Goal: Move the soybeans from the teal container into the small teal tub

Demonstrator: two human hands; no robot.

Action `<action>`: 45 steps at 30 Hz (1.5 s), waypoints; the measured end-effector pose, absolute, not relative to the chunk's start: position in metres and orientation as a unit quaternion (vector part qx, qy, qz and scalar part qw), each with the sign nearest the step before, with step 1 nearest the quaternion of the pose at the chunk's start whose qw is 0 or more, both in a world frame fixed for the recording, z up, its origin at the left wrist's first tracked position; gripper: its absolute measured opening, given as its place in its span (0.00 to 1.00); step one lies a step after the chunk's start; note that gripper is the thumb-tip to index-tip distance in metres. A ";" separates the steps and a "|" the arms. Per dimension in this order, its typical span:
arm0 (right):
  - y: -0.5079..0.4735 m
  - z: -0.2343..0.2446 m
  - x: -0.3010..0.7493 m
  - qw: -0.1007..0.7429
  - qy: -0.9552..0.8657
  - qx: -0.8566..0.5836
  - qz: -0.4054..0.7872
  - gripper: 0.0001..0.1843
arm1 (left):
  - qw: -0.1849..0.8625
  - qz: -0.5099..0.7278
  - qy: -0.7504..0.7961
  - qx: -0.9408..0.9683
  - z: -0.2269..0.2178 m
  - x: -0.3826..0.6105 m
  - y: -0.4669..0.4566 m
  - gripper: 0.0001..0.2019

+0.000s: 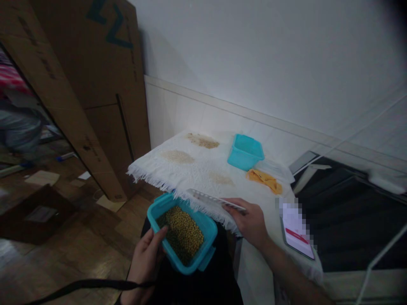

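Note:
My left hand [146,255] grips the near left rim of a turquoise plastic container [208,226], thumb over the edge. The container is tilted at the table's front edge, above my lap. Yellow soybean-like beans [186,228] and smaller dark green ones [173,241] lie inside it. My right hand [247,221] is closed on one end of a thin pale flat tool with a row of marks along its edge [219,200]. That tool reaches left over the fringed white cloth [165,171], above the container's far side; its exact kind is unclear.
Small piles of grain [178,156] and brownish bits [205,142] lie on the cloth. Behind stand a second turquoise container [244,154] and an orange cloth [265,180]. A phone [297,233] lies at the right. A tall cardboard box [104,93] stands left.

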State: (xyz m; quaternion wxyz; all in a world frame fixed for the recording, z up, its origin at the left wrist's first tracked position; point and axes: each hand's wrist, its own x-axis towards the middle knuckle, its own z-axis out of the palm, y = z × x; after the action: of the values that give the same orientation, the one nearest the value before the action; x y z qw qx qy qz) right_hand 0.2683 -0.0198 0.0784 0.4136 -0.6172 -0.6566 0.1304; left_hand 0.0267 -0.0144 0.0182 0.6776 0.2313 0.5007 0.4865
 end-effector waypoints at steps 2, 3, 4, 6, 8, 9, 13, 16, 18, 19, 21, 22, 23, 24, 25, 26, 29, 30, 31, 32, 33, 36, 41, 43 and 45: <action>-0.032 0.077 0.260 0.407 -0.672 -0.600 0.148 0.11 | 0.676 0.492 0.499 0.227 0.018 0.027 -0.014 0.12; -0.038 0.075 0.256 0.406 -0.679 -0.592 0.155 0.12 | 0.677 0.492 0.498 0.226 0.018 0.027 -0.015 0.12; -0.043 0.074 0.252 0.406 -0.683 -0.586 0.161 0.13 | 0.678 0.489 0.500 0.225 0.019 0.027 -0.015 0.12; -0.053 0.072 0.246 0.405 -0.690 -0.577 0.167 0.13 | 0.682 0.482 0.503 0.222 0.021 0.027 -0.017 0.12; -0.059 0.073 0.245 0.403 -0.690 -0.584 0.145 0.13 | 0.688 0.475 0.502 0.223 0.023 0.027 -0.019 0.12; -0.059 0.075 0.248 0.403 -0.684 -0.596 0.121 0.13 | 0.688 0.475 0.501 0.224 0.025 0.028 -0.020 0.11; -0.042 0.083 0.275 0.441 -0.575 -0.688 -0.047 0.15 | 0.682 0.490 0.491 0.233 0.026 0.028 -0.022 0.10; -0.019 0.081 0.302 0.419 -0.531 -0.732 -0.076 0.20 | 0.688 0.487 0.482 0.237 0.022 0.027 -0.021 0.10; -0.004 0.077 0.313 0.396 -0.508 -0.757 -0.108 0.21 | 0.691 0.477 0.487 0.242 0.018 0.025 -0.020 0.11; 0.002 0.075 0.315 0.380 -0.503 -0.766 -0.123 0.21 | 0.692 0.471 0.490 0.245 0.016 0.024 -0.019 0.11; 0.012 0.075 0.313 0.344 -0.515 -0.773 -0.137 0.20 | 0.697 0.463 0.490 0.244 0.015 0.021 -0.018 0.11; 0.016 0.076 0.310 0.321 -0.530 -0.773 -0.136 0.19 | 0.702 0.461 0.488 0.239 0.014 0.019 -0.018 0.11; 0.019 0.079 0.307 0.293 -0.545 -0.774 -0.135 0.19 | 0.708 0.459 0.484 0.234 0.014 0.018 -0.017 0.12; 0.021 0.082 0.304 0.260 -0.555 -0.779 -0.135 0.18 | 0.712 0.457 0.481 0.231 0.014 0.017 -0.016 0.13; 0.023 0.085 0.302 0.224 -0.559 -0.786 -0.139 0.17 | 0.714 0.456 0.479 0.231 0.013 0.016 -0.015 0.13; 0.025 0.088 0.300 0.189 -0.557 -0.795 -0.145 0.17 | 0.712 0.456 0.480 0.233 0.012 0.014 -0.014 0.13; 0.032 0.096 0.298 0.100 -0.568 -0.803 -0.152 0.18 | 0.705 0.459 0.484 0.242 0.008 0.011 -0.012 0.14; 0.034 0.098 0.297 0.082 -0.579 -0.797 -0.149 0.18 | 0.703 0.459 0.487 0.242 0.006 0.010 -0.011 0.14; 0.036 0.099 0.296 0.070 -0.591 -0.790 -0.145 0.18 | 0.701 0.458 0.490 0.241 0.004 0.009 -0.011 0.13; 0.039 0.101 0.296 0.063 -0.602 -0.783 -0.140 0.18 | 0.698 0.460 0.493 0.241 0.002 0.008 -0.011 0.13; 0.041 0.103 0.294 0.060 -0.613 -0.777 -0.132 0.18 | 0.692 0.463 0.497 0.243 0.000 0.007 -0.010 0.13; 0.048 0.110 0.289 0.059 -0.641 -0.759 -0.093 0.17 | 0.679 0.474 0.497 0.258 -0.004 0.005 -0.009 0.12; 0.064 0.116 0.275 0.061 -0.638 -0.765 -0.065 0.17 | 0.674 0.479 0.500 0.258 0.000 0.004 -0.007 0.13; 0.070 0.115 0.267 0.048 -0.631 -0.772 -0.067 0.17 | 0.677 0.479 0.500 0.250 0.003 0.004 -0.007 0.13; 0.077 0.114 0.259 0.036 -0.627 -0.775 -0.073 0.17 | 0.678 0.482 0.499 0.243 0.004 0.004 -0.007 0.13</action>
State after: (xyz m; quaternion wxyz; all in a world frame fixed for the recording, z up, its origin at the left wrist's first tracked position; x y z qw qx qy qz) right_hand 0.2587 0.0767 0.1141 0.0358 -0.7747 -0.6270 -0.0735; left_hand 0.0038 -0.0070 0.0042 0.6776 0.2429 0.4994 0.4821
